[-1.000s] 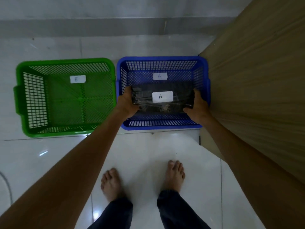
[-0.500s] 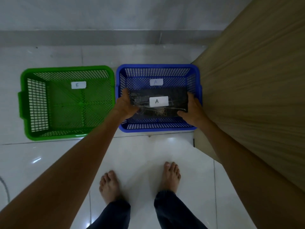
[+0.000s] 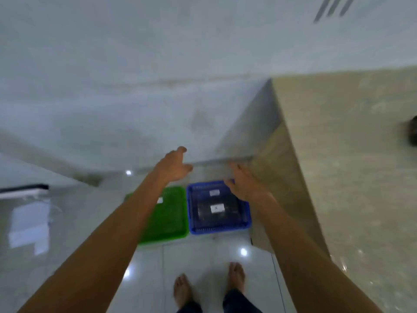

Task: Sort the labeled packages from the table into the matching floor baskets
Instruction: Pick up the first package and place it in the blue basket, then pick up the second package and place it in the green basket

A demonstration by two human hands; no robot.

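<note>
blue basket (image 3: 246,219) on the pale tiled floor (image 3: 203,263), hard against the side of the wood-grain surface (image 3: 349,177). dark wrapped package (image 3: 203,214) lies flat inside it, white label (image 3: 217,208) facing up, letter on it blurred. second small white tag (image 3: 214,192) on the basket's far wall, unreadable. green basket (image 3: 171,222) just beside the blue one on its left, rims close or touching, cannot tell which; partly hidden by the left forearm, a bit of white tag (image 3: 160,200) showing.

left hand (image 3: 174,166) raised above the baskets, fingers spread wide, holding nothing. right hand (image 3: 242,181) likewise wide and empty, over the far right corner of the blue basket, clear of the package. both arms stretched forward.

bare feet (image 3: 237,276) on the tiles near the bottom edge, dark trouser hems. a dark object (image 3: 413,134) sits on the surface at the right edge, too cut off to identify. whole view motion-blurred.
</note>
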